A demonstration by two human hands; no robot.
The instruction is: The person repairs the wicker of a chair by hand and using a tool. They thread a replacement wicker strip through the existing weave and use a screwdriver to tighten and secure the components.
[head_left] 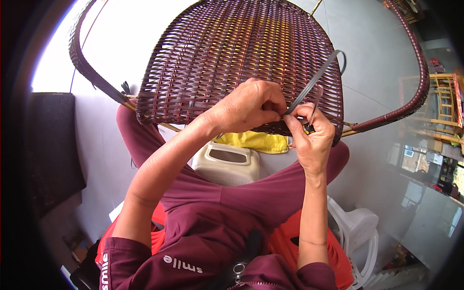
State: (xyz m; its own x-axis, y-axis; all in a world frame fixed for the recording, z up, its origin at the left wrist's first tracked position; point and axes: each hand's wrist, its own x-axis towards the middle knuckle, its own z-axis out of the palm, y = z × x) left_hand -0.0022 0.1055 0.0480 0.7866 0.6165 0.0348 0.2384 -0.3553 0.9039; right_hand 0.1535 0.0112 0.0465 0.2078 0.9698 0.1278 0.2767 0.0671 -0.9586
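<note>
A glossy, rounded chair panel (237,63) of woven dark-brown strands sits at the knees (337,157). By its near edge, the left hand (253,104) curls its fingers nearly closed, hold unclear; the right hand (313,135) pinches a flat, looping grey strip (316,77).

Woven chair (237,63) cut off at 12 o'clock. Grey strip (313,81): lower end hidden between left hand (256,103) and right hand (314,134). Clutter (439,181), 3 o'clock, too small to tell. Red seat (340,269), 5 o'clock, partly hidden.
</note>
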